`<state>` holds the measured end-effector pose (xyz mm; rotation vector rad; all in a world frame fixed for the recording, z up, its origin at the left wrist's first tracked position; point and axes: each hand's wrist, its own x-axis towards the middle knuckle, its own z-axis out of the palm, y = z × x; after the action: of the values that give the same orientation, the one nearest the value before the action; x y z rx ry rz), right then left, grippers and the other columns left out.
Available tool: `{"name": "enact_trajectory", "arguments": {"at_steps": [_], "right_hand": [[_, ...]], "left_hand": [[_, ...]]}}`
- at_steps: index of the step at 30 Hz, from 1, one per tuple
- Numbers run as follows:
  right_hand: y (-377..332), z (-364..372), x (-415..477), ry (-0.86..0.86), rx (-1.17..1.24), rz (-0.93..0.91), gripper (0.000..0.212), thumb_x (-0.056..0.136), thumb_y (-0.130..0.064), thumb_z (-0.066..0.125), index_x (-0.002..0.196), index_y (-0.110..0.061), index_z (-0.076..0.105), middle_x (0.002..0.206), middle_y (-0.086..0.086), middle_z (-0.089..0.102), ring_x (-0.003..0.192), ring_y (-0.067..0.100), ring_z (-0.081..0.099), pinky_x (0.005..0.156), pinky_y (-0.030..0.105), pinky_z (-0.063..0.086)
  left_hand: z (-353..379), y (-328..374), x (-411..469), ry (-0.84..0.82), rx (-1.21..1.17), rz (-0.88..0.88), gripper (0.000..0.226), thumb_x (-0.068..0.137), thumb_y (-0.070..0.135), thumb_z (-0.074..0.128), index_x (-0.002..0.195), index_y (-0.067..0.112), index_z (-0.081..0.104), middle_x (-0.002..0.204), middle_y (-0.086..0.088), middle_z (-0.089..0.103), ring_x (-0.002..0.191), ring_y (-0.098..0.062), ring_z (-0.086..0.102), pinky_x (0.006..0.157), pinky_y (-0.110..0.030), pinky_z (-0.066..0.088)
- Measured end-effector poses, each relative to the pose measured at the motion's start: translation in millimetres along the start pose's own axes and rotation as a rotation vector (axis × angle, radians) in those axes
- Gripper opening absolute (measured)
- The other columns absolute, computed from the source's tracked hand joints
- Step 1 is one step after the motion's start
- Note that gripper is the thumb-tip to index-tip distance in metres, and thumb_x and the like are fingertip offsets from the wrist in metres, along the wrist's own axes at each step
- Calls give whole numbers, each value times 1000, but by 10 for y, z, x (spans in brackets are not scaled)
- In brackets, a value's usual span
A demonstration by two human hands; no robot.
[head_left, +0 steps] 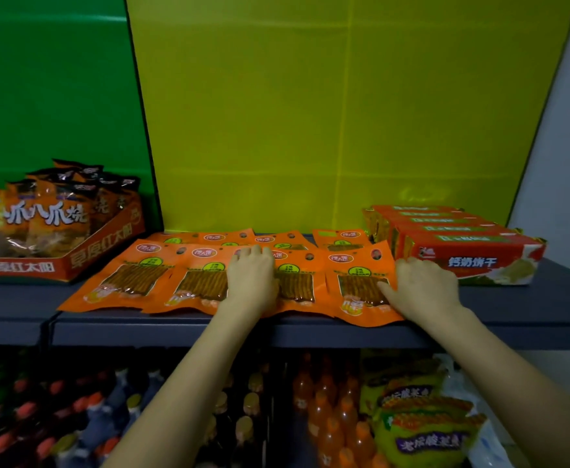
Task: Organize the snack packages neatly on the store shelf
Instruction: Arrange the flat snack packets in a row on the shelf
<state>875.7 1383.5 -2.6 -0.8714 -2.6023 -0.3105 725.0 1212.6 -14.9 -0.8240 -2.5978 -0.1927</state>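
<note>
Both hands are working palm-down on the front row of orange snack pouches (135,282), which are lying flat and overlapping on the dark grey shelf (529,305), four across the front with a second row tucked behind. The left hand (251,278) is resting with fingers loosely spread across the seam between the second pouch (199,282) and third pouch (297,282), pressing rather than gripping. The right hand (423,287) is sitting at the right edge of the fourth pouch (354,288), fingers curled, thumb lying on the film; nothing is being lifted.

Red biscuit boxes (472,255) are stacked just beside that pouch, to its right. A cardboard display tray (84,251) of orange packets is standing at the left, slightly apart.

Handling, as judged: thin glossy film, light, floppy, probably sliding easily over each other. Best squared by flat-palm nudging, or pinched at the stiffer sealed top or bottom edges, not over the clear window with its sticks.
</note>
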Motion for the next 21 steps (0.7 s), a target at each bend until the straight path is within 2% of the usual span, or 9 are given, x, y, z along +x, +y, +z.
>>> {"name": "enact_trajectory", "arguments": {"at_steps": [3, 6, 10, 14, 21], "right_hand": [[-171, -108, 20, 83, 113, -131, 40, 92, -47, 46, 115, -17, 57, 114, 2, 61, 106, 23, 59, 77, 35, 48], [-495, -217, 69, 81, 279, -240, 37, 92, -45, 47, 119, -21, 57, 118, 0, 63, 111, 25, 58, 83, 36, 48], [-1137, -279, 74, 100, 427, -398, 35, 89, -46, 49, 116, -24, 58, 114, 0, 66, 110, 28, 60, 84, 37, 48], [-1892, -371, -42, 83, 517, -585, 33, 89, -47, 49, 115, -28, 59, 114, -4, 66, 112, 24, 59, 84, 35, 46], [-3195, -595, -370, 49, 592, -861, 30, 91, -45, 47, 115, -29, 58, 114, -6, 65, 110, 21, 59, 83, 32, 47]], "left_hand": [[-83, -94, -48, 76, 28, 40, 36, 93, 29, 48, 124, 11, 48, 129, -8, 54, 122, -27, 45, 95, -36, 38], [-221, -306, -168, 115, 13, 15, 34, 93, 30, 46, 122, 14, 52, 126, -6, 58, 119, -27, 50, 89, -35, 40], [-363, -782, -418, 134, -18, -85, 35, 91, 35, 48, 118, 15, 54, 120, -5, 61, 112, -29, 55, 81, -36, 44], [-471, -1441, -785, 144, 45, -200, 30, 93, 36, 47, 113, 16, 56, 115, -3, 63, 108, -28, 57, 74, -36, 44], [-643, -2686, -1503, 149, 163, -430, 26, 92, 34, 48, 106, 13, 56, 106, -2, 64, 101, -24, 59, 72, -34, 46]]}}
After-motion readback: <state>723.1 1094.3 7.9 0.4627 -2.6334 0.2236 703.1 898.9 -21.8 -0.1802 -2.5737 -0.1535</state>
